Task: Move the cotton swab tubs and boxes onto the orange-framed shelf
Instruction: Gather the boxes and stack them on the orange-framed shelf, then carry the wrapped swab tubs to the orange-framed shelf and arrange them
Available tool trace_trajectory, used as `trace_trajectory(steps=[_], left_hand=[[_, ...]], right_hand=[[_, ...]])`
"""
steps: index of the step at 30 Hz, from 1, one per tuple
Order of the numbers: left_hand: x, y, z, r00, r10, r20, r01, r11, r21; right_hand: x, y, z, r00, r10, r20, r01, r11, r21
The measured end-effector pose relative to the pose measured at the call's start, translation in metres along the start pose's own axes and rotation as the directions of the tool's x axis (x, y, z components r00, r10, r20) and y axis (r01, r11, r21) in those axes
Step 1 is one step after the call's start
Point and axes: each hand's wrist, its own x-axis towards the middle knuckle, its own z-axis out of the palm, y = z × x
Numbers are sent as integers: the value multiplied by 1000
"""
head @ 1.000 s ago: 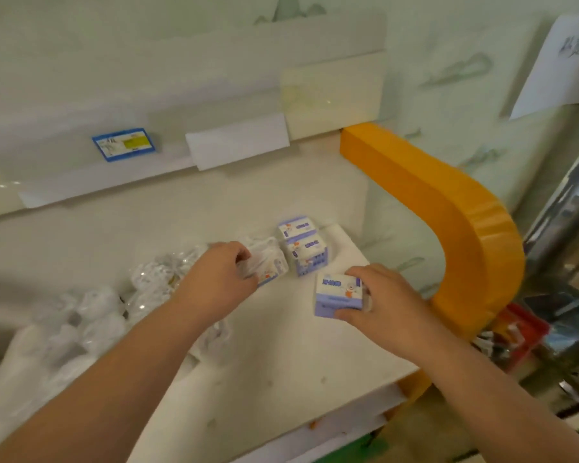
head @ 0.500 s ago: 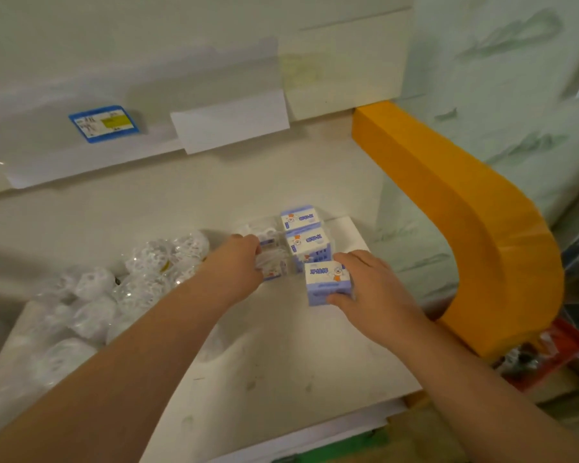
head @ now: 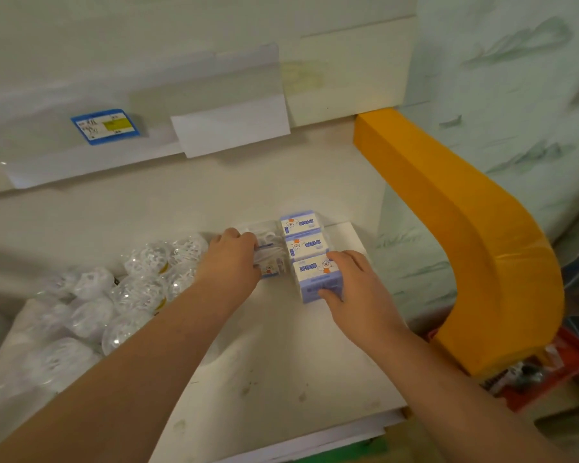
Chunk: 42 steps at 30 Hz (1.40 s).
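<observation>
At nine o'clock on the white shelf board (head: 281, 369) lies a heap of round clear plastic tubs of white cotton swabs (head: 121, 305), crowded together and touching one another. Above them, at eleven o'clock, a blue-bordered label with a yellow patch (head: 105, 126) sits behind a clear plastic strip, with a blank white card (head: 232, 128) just to its right.

My left hand (head: 229, 262) reaches in toward the centre with its fingers curled over a clear rectangular plastic case of swabs (head: 270, 259), gripping its left side; the case stands on the board, touching the boxes beside it.

Just past twelve o'clock from my hands, three white-and-purple cardboard boxes with a cartoon bear form a row running away from me, each touching the next: the far box (head: 298, 222), the middle box (head: 305, 246) and the near box (head: 316, 277). My right hand (head: 355, 292) clasps the near box, thumb on its front face and fingers over its right side.

At three o'clock the curved orange shelf frame (head: 465, 235) sweeps down beside the board, and a red tray (head: 549, 372) of small items shows at five o'clock below it.
</observation>
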Motion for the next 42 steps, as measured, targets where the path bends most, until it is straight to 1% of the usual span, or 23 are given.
trace_trajectory(steps=[4,7,10,15,19,23,27,32,36,42], left_hand=[[-4,5,-8,1000,14,9,-14,1000,26],[-13,5,-19,999,47,-19,-47,999,-5],[-27,2,-34,991,84,-100,-88,995,-36],[-63,-13,-63,966,42,-255,-69,993,-98],[-97,-34,-82,940,-72,-334,29,991,-133],[-136,-66,-95,920,-173,-351,151,984,-90],[-179,-100,-105,893,-279,-354,287,958,-32],[-235,-145,-122,843,-396,-365,405,913,-56],[-280,-180,-133,790,-441,-425,448,890,-91],[-350,-241,-156,786,-420,-454,403,904,-139]], right_hand=[[0,1,1,1000,-3,-3,3,1000,-20],[-3,-3,-4,999,-34,-38,31,998,-62],[-5,-14,-12,994,-79,-71,75,996,-51],[-2,-49,-20,980,-160,-115,158,987,-28],[4,-79,-11,974,-214,-73,216,976,15],[7,-111,13,956,-291,-29,292,954,64],[6,-146,40,930,-366,32,361,926,112],[-6,-195,70,897,-431,101,417,899,131],[-27,-239,90,872,-468,142,455,883,113],[-82,-314,130,848,-502,169,497,865,71]])
